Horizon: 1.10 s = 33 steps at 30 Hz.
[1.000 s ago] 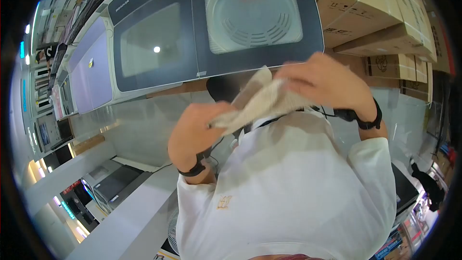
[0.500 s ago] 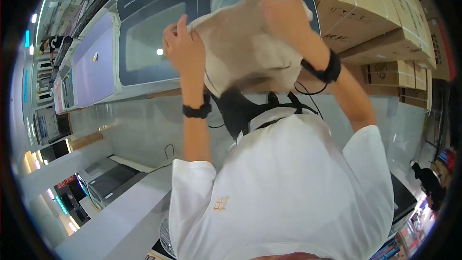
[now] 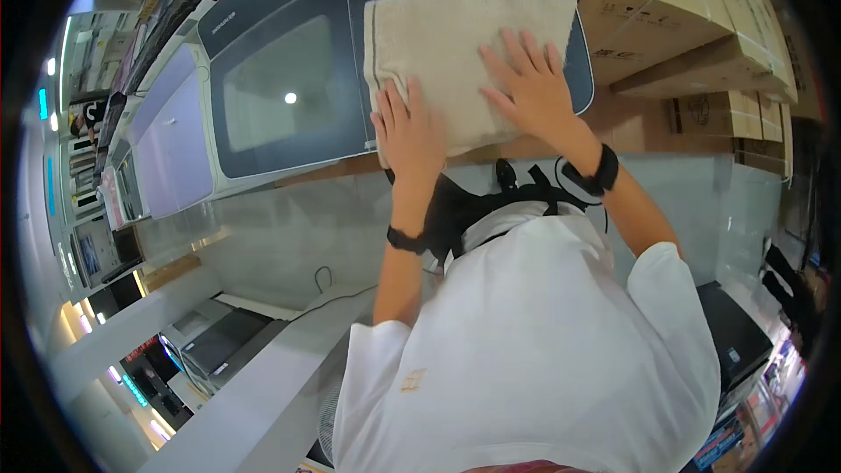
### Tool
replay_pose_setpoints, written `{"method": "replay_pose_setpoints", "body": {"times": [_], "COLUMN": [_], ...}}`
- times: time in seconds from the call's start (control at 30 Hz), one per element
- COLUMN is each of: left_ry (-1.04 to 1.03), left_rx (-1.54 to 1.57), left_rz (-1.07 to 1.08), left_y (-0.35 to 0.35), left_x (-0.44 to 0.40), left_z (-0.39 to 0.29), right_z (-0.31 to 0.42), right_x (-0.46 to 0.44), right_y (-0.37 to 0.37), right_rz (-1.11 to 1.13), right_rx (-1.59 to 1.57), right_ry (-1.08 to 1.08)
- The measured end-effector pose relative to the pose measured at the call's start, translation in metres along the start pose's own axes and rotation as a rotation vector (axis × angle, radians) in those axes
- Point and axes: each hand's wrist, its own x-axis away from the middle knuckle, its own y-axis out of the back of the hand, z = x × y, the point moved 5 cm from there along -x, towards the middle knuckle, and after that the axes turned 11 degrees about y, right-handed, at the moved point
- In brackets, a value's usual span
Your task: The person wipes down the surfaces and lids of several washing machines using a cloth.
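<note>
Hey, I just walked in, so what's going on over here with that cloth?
A person in a white shirt has a beige cloth spread over the right-hand part of what looks like a twin-tub washing machine's dark top. The left hand and right hand both lie palm down on it, fingers spread. The left-hand window is uncovered, and cardboard boxes stand to the right.
</note>
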Motion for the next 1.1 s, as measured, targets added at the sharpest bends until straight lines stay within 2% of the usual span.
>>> {"method": "replay_pose_setpoints", "body": {"times": [0.13, 0.33, 0.43, 0.63, 0.73, 0.8, 0.93, 1.03, 1.1], "left_ry": [0.004, -0.087, -0.115, -0.114, -0.106, -0.116, -0.128, -0.148, -0.165], "left_rx": [-0.008, 0.006, 0.025, 0.032, 0.021, 0.021, 0.014, 0.006, 0.002], "left_rz": [-0.079, -0.076, -0.044, -0.047, -0.059, -0.078, -0.074, -0.055, -0.062], "left_y": [-0.014, -0.011, -0.006, -0.009, -0.015, -0.017, -0.008, -0.001, -0.001], "left_x": [-0.024, -0.002, 0.015, -0.014, -0.027, -0.031, -0.003, 0.0, -0.002], "left_z": [-0.011, -0.007, 0.0, -0.009, -0.011, -0.013, -0.011, -0.008, -0.008], "right_z": [0.007, 0.032, 0.015, -0.045, -0.028, -0.01, 0.017, -0.002, -0.037], "right_x": [-0.025, 0.004, 0.02, -0.014, -0.021, -0.017, 0.016, 0.035, 0.03], "right_y": [-0.018, -0.007, 0.012, 0.002, -0.013, -0.006, 0.017, 0.025, 0.023], "right_rz": [-0.075, 0.04, 0.084, -0.048, -0.08, -0.079, -0.025, 0.099, 0.118], "right_rx": [0.054, -0.075, -0.089, 0.062, 0.122, 0.029, -0.148, -0.182, -0.027], "right_ry": [-0.023, 0.08, 0.109, -0.081, -0.15, -0.092, 0.027, 0.071, -0.02]}}
